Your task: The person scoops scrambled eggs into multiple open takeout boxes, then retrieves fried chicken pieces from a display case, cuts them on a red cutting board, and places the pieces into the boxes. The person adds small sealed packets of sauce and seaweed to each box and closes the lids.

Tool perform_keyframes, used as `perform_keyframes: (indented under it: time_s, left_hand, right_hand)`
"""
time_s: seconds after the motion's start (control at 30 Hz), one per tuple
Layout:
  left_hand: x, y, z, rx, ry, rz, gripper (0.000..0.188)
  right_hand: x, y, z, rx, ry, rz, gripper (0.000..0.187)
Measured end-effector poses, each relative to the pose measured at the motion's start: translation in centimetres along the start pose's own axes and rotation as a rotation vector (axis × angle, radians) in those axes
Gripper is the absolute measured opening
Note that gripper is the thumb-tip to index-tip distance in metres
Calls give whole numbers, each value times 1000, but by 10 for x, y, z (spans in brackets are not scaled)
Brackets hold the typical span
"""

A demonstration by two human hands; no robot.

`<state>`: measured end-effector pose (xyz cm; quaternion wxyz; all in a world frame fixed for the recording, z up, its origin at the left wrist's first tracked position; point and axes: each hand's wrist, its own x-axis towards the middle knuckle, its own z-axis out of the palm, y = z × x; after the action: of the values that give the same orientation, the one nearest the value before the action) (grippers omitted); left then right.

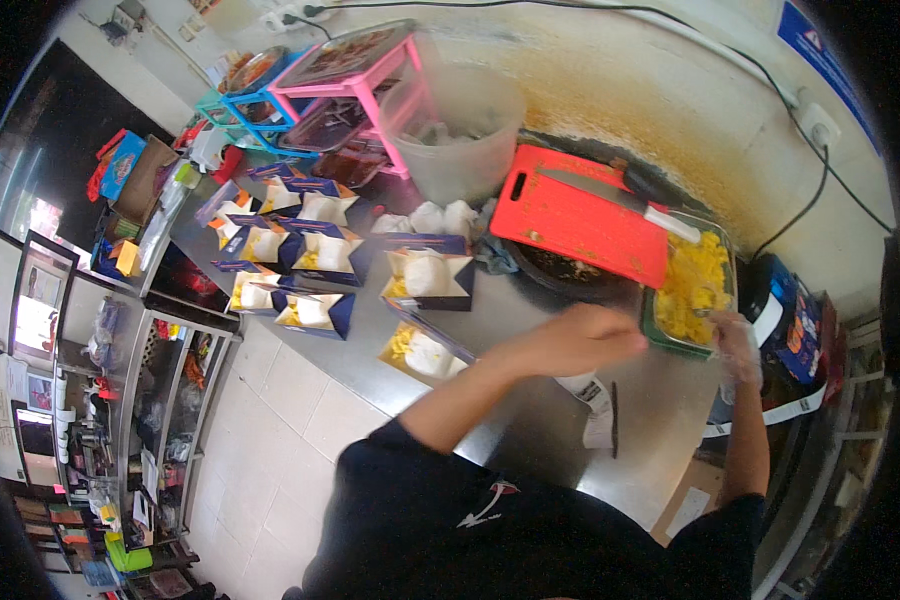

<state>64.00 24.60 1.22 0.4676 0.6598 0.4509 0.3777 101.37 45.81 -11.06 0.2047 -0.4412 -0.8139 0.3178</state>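
No wording legible. Blue sign (828, 55) on the wall, upper right: pale triangular symbol, lettering too small. White paper slip (598, 415) on the table (660, 425): dark print, unreadable. Dark shirt (400, 530): red-and-white emblem on it.

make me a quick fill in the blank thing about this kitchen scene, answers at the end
The board under the knife is ____ in colour.
The knife's handle is ____ in colour.
The right hand wears a clear ____.
The food in the tray is ____ in colour.

Missing words: red; white; glove; yellow
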Motion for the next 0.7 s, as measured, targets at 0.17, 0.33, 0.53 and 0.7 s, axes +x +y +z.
perform_keyframes:
  time_s: [0.17,0.33,0.53,0.7]
  left_hand:
    - [-145,17,-214,458,485,-227,28]
    - [-252,-106,-440,1088,558,-757,38]
    - [-280,-265,-570,1124,181,-897,45]
    - [-252,-335,-578,423,169,-1236,42]
  right_hand:
    - [-11,-119,-9,197,331,113,19]
    - [8,-265,55,382,367,156,26]
    - [58,-424,193,671,154,90,17]
    - [109,-506,270,-84,122,-525,18]
